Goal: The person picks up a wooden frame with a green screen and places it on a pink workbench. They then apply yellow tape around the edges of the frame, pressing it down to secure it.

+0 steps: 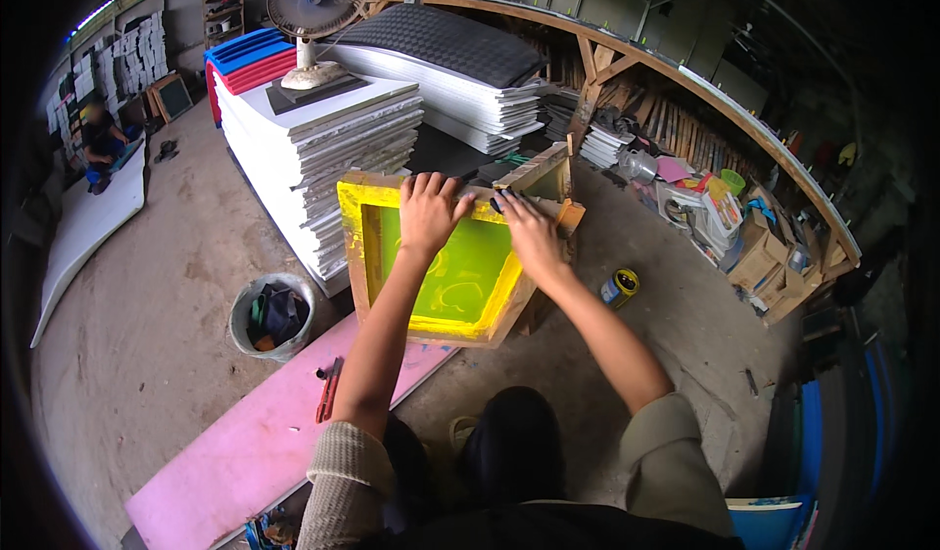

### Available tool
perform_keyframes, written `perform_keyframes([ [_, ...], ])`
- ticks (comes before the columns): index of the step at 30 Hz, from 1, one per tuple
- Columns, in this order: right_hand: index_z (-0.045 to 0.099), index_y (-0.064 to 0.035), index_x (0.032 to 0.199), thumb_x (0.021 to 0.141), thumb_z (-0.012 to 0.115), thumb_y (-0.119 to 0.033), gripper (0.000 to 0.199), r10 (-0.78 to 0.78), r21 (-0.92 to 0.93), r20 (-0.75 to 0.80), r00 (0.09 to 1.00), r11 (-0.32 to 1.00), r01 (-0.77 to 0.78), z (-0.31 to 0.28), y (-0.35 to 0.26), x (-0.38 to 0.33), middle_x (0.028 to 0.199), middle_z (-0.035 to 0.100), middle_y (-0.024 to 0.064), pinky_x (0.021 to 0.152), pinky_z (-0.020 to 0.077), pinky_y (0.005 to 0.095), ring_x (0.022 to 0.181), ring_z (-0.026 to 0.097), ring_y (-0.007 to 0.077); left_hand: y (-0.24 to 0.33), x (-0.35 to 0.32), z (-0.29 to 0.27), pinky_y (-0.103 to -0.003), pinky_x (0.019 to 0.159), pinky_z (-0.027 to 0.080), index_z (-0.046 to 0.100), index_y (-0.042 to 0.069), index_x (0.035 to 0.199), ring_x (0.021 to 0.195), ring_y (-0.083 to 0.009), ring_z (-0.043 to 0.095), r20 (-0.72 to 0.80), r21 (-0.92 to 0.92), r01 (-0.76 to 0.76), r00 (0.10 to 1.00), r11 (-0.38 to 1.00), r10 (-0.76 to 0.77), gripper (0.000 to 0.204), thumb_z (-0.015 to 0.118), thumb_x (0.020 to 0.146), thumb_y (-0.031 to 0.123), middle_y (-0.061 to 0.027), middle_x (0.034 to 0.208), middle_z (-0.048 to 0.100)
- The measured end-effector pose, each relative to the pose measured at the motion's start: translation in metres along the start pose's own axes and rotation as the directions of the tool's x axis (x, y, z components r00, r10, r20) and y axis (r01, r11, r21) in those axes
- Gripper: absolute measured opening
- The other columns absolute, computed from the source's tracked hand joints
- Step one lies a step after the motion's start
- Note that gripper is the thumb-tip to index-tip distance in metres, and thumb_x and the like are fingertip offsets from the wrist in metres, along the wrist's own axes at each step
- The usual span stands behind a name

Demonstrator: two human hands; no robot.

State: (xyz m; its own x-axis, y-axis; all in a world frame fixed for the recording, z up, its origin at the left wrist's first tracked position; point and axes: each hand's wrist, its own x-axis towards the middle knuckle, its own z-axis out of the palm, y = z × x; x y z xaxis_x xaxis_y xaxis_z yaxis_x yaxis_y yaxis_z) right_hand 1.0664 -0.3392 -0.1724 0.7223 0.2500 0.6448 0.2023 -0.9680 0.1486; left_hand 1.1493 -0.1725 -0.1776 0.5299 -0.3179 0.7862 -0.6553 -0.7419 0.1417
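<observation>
A tall stack of white foam sheets [328,149] fills the middle of the dirt floor [157,286], with a standing fan [315,22] and a dark slab on top of it and blue and red sheets [245,56] piled at its far left corner. Behind it lies a second stack capped by a black ribbed mat [441,41]. A long pink board [250,442] runs from the lower left toward the middle, and a red-handled tool [329,389] lies on its upper edge. At the near edge of the white stack rests a wooden printing frame [446,256] with a yellow-green screen, tilted so that its far edge leans on the stack and its near corner reaches over the pink board. The left hand [428,212] lies flat on the frame's far edge with fingers spread. The right hand [526,232] presses down near the frame's far right corner, fingers together over a small dark thing that I cannot make out. A grey bucket [272,317] of dark rags stands on the floor left of the frame, near the stack's near corner. A small yellow-labelled tin [619,287] stands on the floor right of the frame, close to the right forearm. At the far left another person [101,144] crouches over a white sheet.
</observation>
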Motion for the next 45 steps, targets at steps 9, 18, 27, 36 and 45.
perform_keyframes([
  [9, 0.063, 0.0013, 0.089, 0.085, 0.048, -0.017, 0.025, 0.249, -0.182, 0.23, 0.941, 0.961, -0.21, -0.006, 0.033, 0.032, 0.09, 0.064, 0.0182, 0.09, 0.0371, 0.0514, 0.084, 0.063, 0.03, -0.002, 0.006, 0.005, -0.043, 0.091, 0.032, 0.059, 0.01, 0.095, 0.094, -0.0235, 0.049, -0.053, 0.087, 0.016, 0.999, 0.996, -0.011, 0.058, 0.051, 0.073, 0.062, -0.0057, 0.091, 0.052],
  [18, 0.055, 0.0046, 0.106, 0.081, 0.048, -0.012, 0.03, 0.089, -0.553, 0.094, 0.992, 0.833, -0.022, 0.012, 0.027, 0.005, 0.094, 0.062, 0.0183, 0.104, 0.0211, 0.0492, 0.091, 0.06, 0.0286, 0.001, 0.008, 0.011, -0.042, 0.09, 0.033, 0.059, 0.011, 0.094, 0.095, -0.0238, 0.05, -0.053, 0.106, 0.029, 0.998, 0.994, -0.024, 0.058, 0.051, 0.07, 0.063, -0.0063, 0.09, 0.054],
  [27, 0.063, -0.0006, 0.079, 0.077, 0.05, -0.003, 0.013, 0.183, -0.508, 0.143, 0.973, 0.857, -0.086, -0.005, 0.011, 0.015, 0.067, 0.062, 0.0119, 0.108, 0.0216, 0.0409, 0.073, 0.062, 0.021, 0.001, 0.008, 0.013, -0.042, 0.089, 0.033, 0.06, 0.012, 0.095, 0.095, -0.0239, 0.051, -0.077, 0.171, -0.011, 0.997, 0.985, 0.024, 0.058, 0.05, 0.072, 0.064, -0.0065, 0.092, 0.054],
  [36, 0.062, 0.0025, 0.089, 0.074, 0.057, -0.002, 0.016, 0.359, 0.144, -0.056, 0.931, 0.926, -0.349, -0.025, 0.045, 0.035, 0.08, 0.062, 0.0209, 0.071, 0.0479, 0.041, 0.079, 0.06, 0.0367, -0.009, 0.006, 0.006, -0.045, 0.09, 0.032, 0.06, 0.012, 0.098, 0.096, -0.0248, 0.05, -0.047, 0.131, 0.009, 0.999, 0.991, -0.003, 0.059, 0.051, 0.072, 0.064, -0.0067, 0.093, 0.054],
  [45, 0.065, -0.0014, 0.085, 0.076, 0.057, -0.005, 0.013, 0.228, -0.338, -0.196, 0.954, 0.897, -0.284, -0.025, 0.063, 0.054, 0.088, 0.065, 0.0164, 0.079, 0.0487, 0.037, 0.08, 0.064, 0.0307, -0.009, 0.008, 0.015, -0.044, 0.09, 0.032, 0.061, 0.013, 0.096, 0.093, -0.0236, 0.05, -0.089, 0.104, 0.003, 0.996, 0.995, 0.006, 0.057, 0.052, 0.071, 0.064, -0.006, 0.09, 0.054],
])
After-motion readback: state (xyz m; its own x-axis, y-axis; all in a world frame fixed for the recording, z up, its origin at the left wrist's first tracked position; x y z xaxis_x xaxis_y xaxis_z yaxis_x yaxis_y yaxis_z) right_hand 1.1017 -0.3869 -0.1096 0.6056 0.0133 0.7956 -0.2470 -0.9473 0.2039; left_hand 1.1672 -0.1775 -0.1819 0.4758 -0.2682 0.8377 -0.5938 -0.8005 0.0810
